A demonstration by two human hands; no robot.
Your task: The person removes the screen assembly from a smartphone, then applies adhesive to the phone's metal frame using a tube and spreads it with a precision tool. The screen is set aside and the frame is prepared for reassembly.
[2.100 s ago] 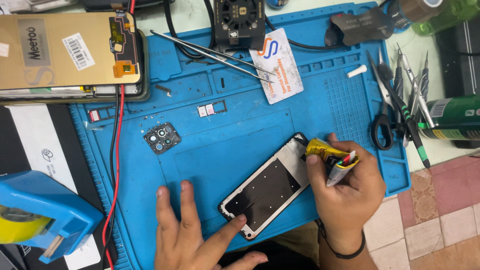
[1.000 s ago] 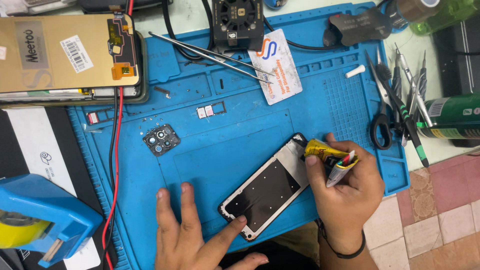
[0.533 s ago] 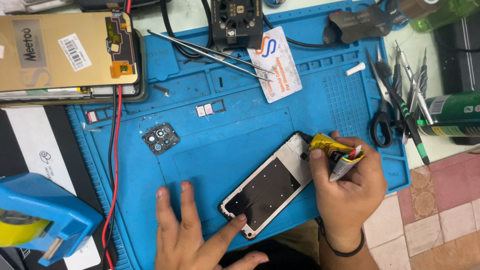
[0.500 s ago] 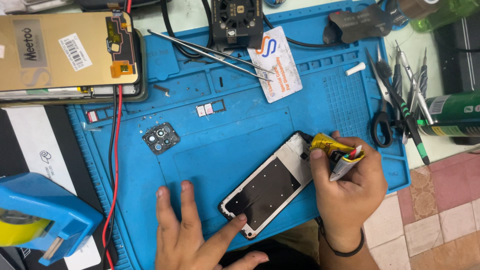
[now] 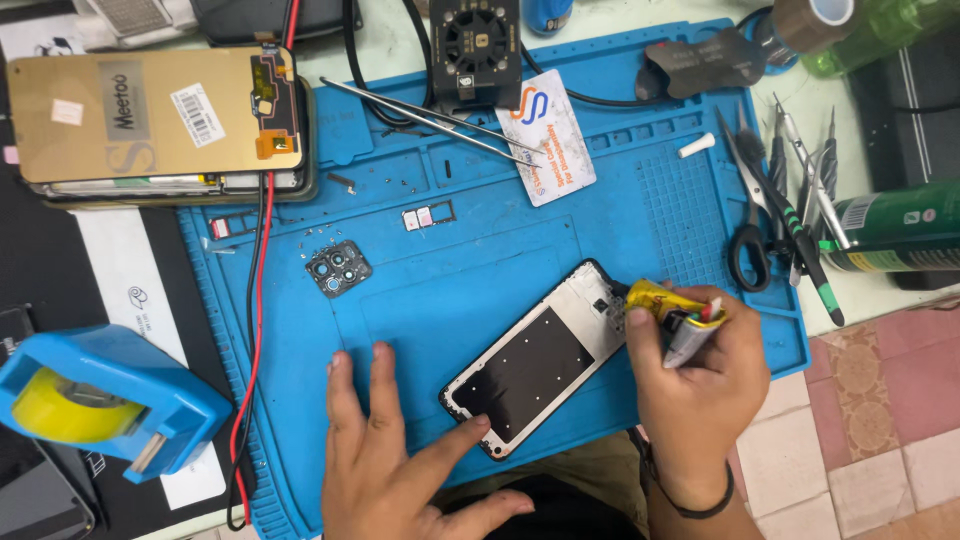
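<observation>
The phone frame [image 5: 535,358] lies face-open and slantwise on the blue mat [image 5: 480,270], its lower end toward the person. The right hand [image 5: 700,385] is at its upper end, fingers clamped round a small yellow tube [image 5: 665,303] whose tip meets the frame's top edge. The left hand [image 5: 400,460] lies flat on the mat, fingers spread apart, the thumb tip touching the frame's lower corner (nothing is gripped).

Up and to the left of the frame sits a dark camera module [image 5: 338,269], and farther up a small SIM tray [image 5: 428,214]. Tweezers [image 5: 430,122] lie across a white card [image 5: 545,137] near the mat's far edge. Scissors [image 5: 748,215] rest on the mat's right side, beside more hand tools. A gold screen panel [image 5: 150,115] rests off the mat at upper left; a blue tape dispenser [image 5: 105,400] stands at lower left.
</observation>
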